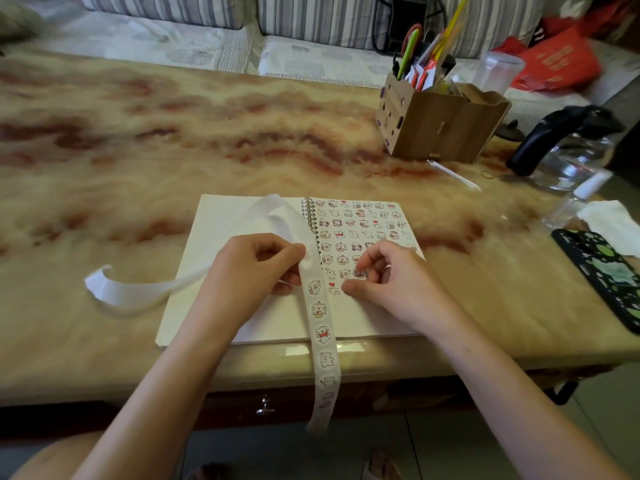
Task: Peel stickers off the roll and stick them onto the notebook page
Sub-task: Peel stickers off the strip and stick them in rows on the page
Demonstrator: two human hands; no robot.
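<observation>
Left hand (pixel 256 268), frame centre, pinches sticker strip (pixel 320 327) between curled fingers; right hand (pixel 388 285) pinches one sticker (pixel 360 274) with curled thumb and forefinger at notebook page (pixel 360 317).

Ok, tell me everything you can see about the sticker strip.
The sticker strip is a long, narrow white paper ribbon carrying small bear stickers, some with red details. The left hand pinches it above the open spiral notebook. Below the hand it hangs over the table edge toward the floor. Above, the emptied backing loops across the blank left page and curls onto the table.
</observation>
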